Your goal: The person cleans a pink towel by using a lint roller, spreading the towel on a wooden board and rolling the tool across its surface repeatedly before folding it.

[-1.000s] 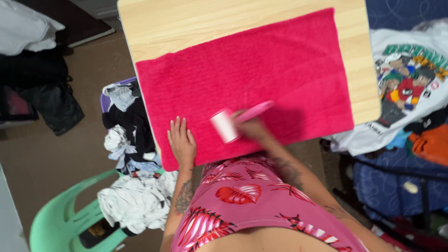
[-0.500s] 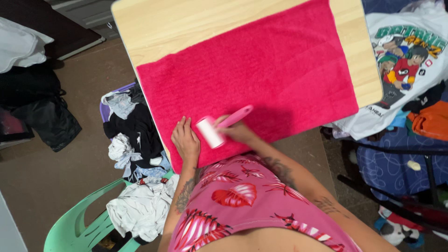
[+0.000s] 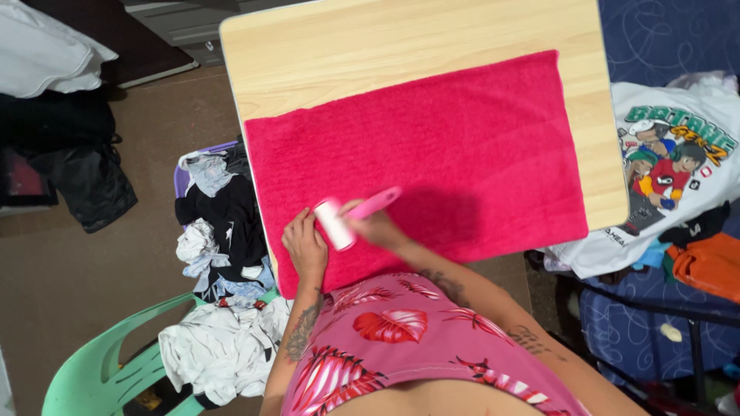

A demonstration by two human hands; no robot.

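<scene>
My right hand (image 3: 375,228) is wrapped around the pink handle of a lint roller (image 3: 351,215), fingers closed tight on it, with the white roller head resting on the near left part of the red towel (image 3: 432,154). My left hand (image 3: 306,245) lies flat on the towel's near left corner, fingers together and pressed down, just beside the roller head and almost touching it. The towel is spread across a light wooden table (image 3: 370,62), covering most of the near side and leaving a bare strip along the far edge and the right edge.

Left of the table, down on the floor, I see a heap of dark and pale clothes (image 3: 220,223), part of it lying on the seat of a green plastic chair (image 3: 100,362) at the near left. Further left there is a black bag (image 3: 81,173). To the right of the table lies a white printed shirt (image 3: 671,162), with an orange garment (image 3: 709,266) just near of it.
</scene>
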